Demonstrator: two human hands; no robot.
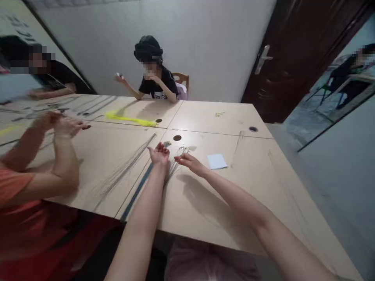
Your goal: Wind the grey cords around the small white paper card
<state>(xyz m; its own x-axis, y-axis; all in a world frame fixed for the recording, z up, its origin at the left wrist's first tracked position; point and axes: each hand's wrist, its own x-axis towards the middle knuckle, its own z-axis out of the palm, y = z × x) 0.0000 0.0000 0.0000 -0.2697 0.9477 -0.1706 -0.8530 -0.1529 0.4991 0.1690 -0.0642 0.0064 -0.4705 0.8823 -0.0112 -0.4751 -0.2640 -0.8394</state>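
Pale-tipped thin stems (175,166) lie at twelve o'clock, between the spread, upturned left hand (159,155) and the right hand (190,161), its fingers curled, grip unclear. They look light, bendy and fragile-tipped; mid-stem seems the safest hold.

Soft, muted light; diffuse shadows across the counter (252,168); faint sheen on the upper-right door (284,58); left side blurred, edges stretched.

Paper (217,161) right of right hand (191,162)
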